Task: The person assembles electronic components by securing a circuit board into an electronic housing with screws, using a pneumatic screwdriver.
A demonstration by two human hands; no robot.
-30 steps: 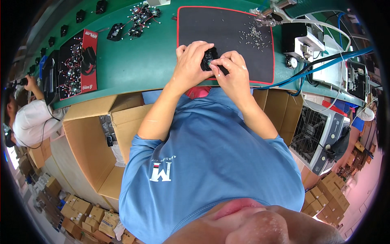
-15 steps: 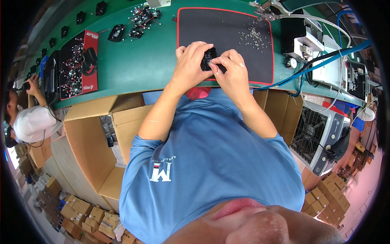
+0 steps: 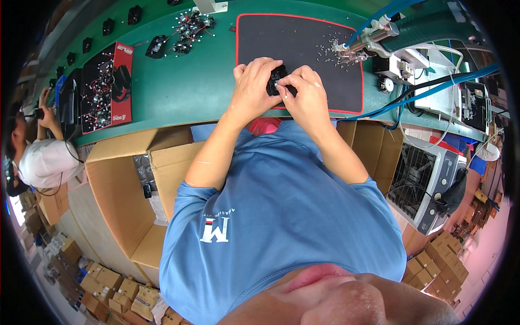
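Note:
My left hand [image 3: 250, 86] is closed around a small black plastic housing [image 3: 277, 72], its thumb along the near side and its fingers over the far side. Its open inner side faces up, with small parts in it too fine to make out. My right hand [image 3: 307, 91] is closed in a pinch, thumb and forefinger at the housing's right edge. A tiny pale spot shows at these fingertips, but what they pinch is hidden. Both hands are over the near edge of a black mat [image 3: 292, 38] with a red border.
Small screws [image 3: 327, 51] lie scattered on the mat, under a hanging metal tool [image 3: 365, 46] with hoses. Wired circuit boards [image 3: 189, 30] and a red-edged box [image 3: 122, 84] of more boards are at left. Open cartons [image 3: 122, 189] stand below the table. Another person [image 3: 49, 162] works far left.
The hanging metal tool has swung in from the upper right, down over the screws. My right fingertips have shifted slightly on the housing. The left hand keeps its hold.

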